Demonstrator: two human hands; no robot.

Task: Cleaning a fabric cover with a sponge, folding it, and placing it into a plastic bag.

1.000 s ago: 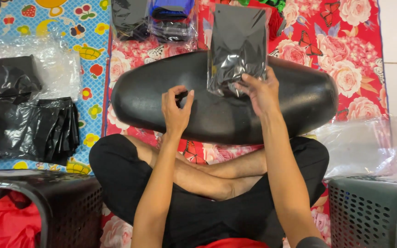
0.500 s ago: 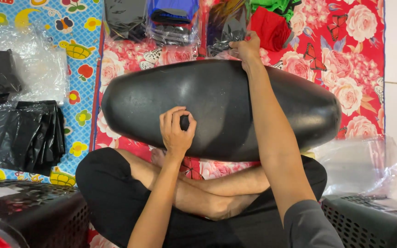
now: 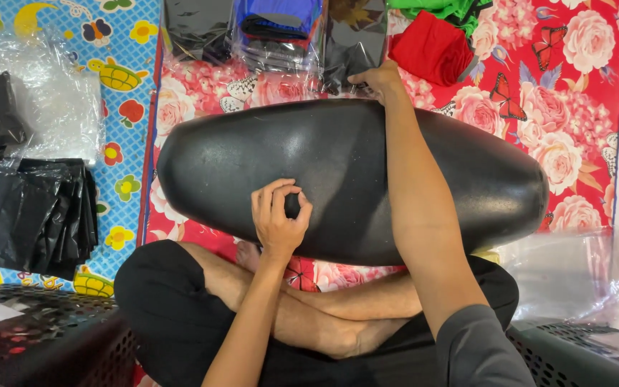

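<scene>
Left hand: the left hand rests on the near half of the black oval cushion, fingers curled into a loose ring with thumb meeting fingertips; whether anything is pinched inside cannot be told.
Right hand: the right hand reaches across the cushion to its far edge, fingers bent down onto a glossy dark plastic packet; it touches the packet, but a firm grasp cannot be told.
Packet: lies on the red floral cloth just beyond the cushion, under the right fingertips, well apart from the left hand.
Cushion: lies across the person's crossed legs, between the two hands, forearm of the right arm over it.
Beyond the packet: a bagged blue and dark bundle to its left, a folded red garment to its right.
Left side: stacked black plastic bags on a blue patterned mat.
Near corners: dark perforated baskets.
</scene>
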